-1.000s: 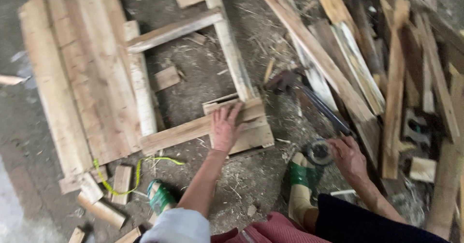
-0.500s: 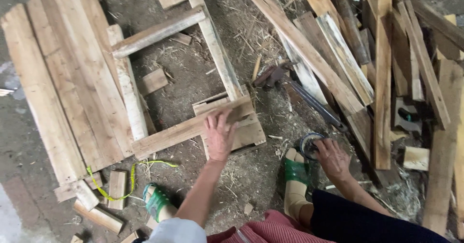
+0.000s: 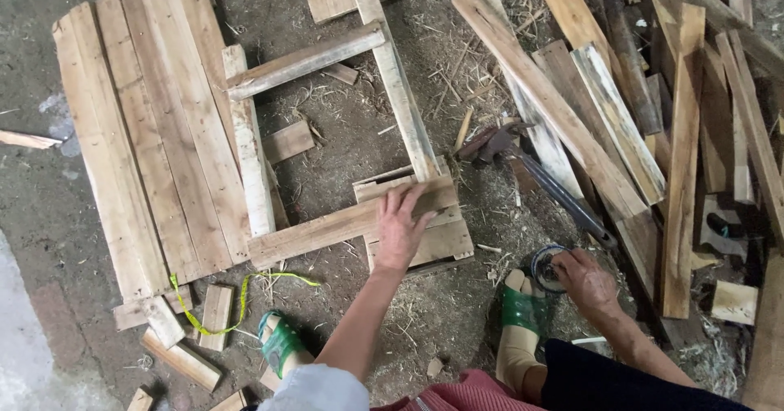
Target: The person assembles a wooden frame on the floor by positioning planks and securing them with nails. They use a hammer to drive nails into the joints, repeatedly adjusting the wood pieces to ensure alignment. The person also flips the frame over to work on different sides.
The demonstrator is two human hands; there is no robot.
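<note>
Left hand (image 3: 402,230), fingers spread, presses flat on the pale wooden frame slat (image 3: 343,225); at 3 o'clock, right hand (image 3: 584,280) curls fingers over a round metal tin (image 3: 545,265).

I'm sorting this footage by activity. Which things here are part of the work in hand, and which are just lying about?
In hand:
left hand pressing on the wooden frame
right hand at a small round container

Lying about:
hammer
yellow-green strap
loose planks
short offcuts
</note>
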